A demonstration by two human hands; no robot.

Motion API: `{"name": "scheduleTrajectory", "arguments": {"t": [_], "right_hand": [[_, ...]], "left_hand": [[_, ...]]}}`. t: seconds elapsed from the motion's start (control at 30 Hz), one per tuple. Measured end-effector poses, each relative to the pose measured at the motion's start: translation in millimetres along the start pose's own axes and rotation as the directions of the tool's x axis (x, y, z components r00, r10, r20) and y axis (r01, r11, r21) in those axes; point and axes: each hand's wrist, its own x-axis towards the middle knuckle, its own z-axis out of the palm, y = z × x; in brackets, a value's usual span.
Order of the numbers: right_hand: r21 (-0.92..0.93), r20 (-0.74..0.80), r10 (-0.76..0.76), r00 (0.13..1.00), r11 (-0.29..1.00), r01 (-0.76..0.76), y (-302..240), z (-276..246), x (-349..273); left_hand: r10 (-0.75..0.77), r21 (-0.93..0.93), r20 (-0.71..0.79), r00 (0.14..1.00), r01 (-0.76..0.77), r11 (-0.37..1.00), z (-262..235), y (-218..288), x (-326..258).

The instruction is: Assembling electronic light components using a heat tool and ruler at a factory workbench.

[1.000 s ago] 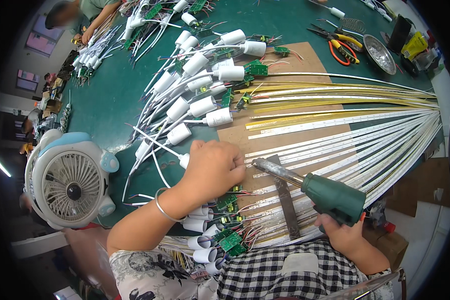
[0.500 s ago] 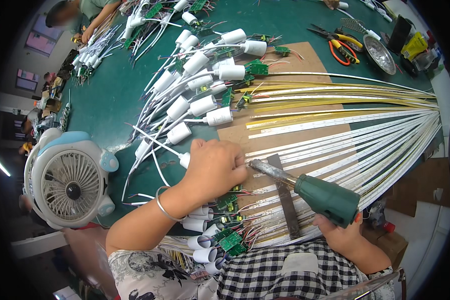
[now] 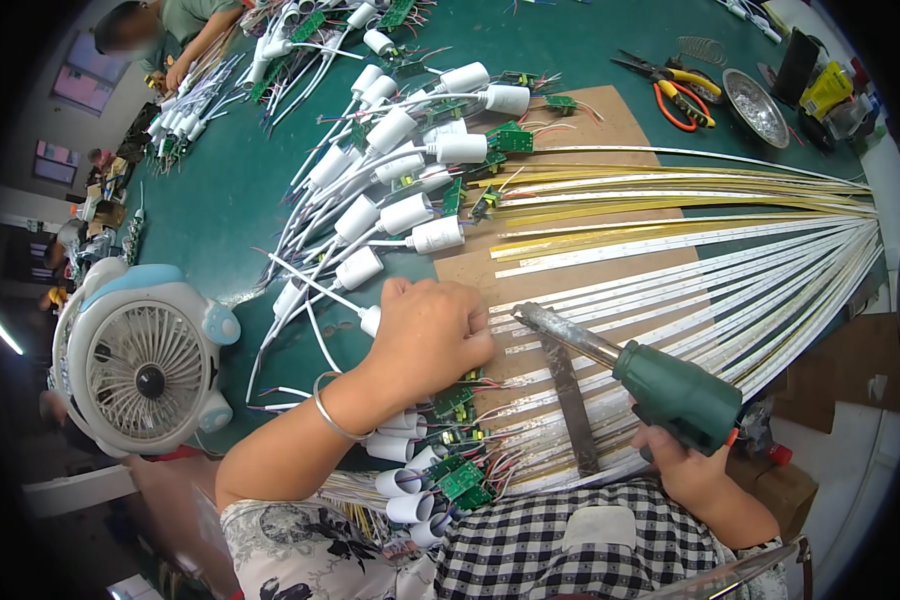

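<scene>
My left hand (image 3: 432,330) is closed in a pinch over the ends of the white LED strips (image 3: 610,285); what its fingers hold is hidden. Beside its wrist sits a white plastic cap (image 3: 371,321) with a cable. A soldering iron with a green handle (image 3: 678,398) is gripped in my right hand (image 3: 685,465). Its metal tip points left, a short gap from my left fingertips. Under the iron, a dark flat metal bar (image 3: 573,415) lies across the strips. Just below my left hand are green circuit boards (image 3: 460,482) with wires and white caps (image 3: 410,508).
Several cabled white caps (image 3: 407,212) with boards are heaped on the green table (image 3: 205,220). A brown board (image 3: 610,115) lies under the strips. Pliers (image 3: 670,75) and a metal dish (image 3: 757,108) sit far right; a fan (image 3: 145,370) stands left. Another person (image 3: 185,35) works far left.
The soldering iron has shifted right, its tip drawing away from my left fingertips. My left hand stays in place. A hand at the far top edge has left the view.
</scene>
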Motion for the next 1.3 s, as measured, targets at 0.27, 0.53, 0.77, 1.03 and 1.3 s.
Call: {"name": "scheduleTrajectory", "arguments": {"t": [0.27, 0.53, 0.77, 1.03, 1.3], "right_hand": [[0.2, -0.15, 0.061, 0.987, 0.979, -0.03, -8, 1, -4], [0.368, -0.21, 0.147, 0.966, 0.928, -0.061, -15, -5, -8], [0.431, -0.376, 0.21, 0.903, 0.902, -0.03, -11, -16, -5], [0.455, -0.347, 0.216, 0.913, 0.89, -0.037, -15, -15, -4], [0.461, -0.34, 0.248, 0.907, 0.885, -0.069, -12, -20, 4]], "left_hand": [[0.015, 0.033, -0.029, 0.999, -0.014, 0.999, 3, 0, -1], [0.027, 0.089, -0.005, 1.0, -0.026, 0.996, -3, 2, -1], [0.141, 0.151, -0.304, 0.942, -0.099, 0.984, -53, 20, 40], [0.222, 0.422, -0.246, 0.943, -0.102, 0.901, -37, 15, 88], [0.336, -0.163, -0.12, 0.934, -0.352, 0.922, -46, 6, 49]]}}
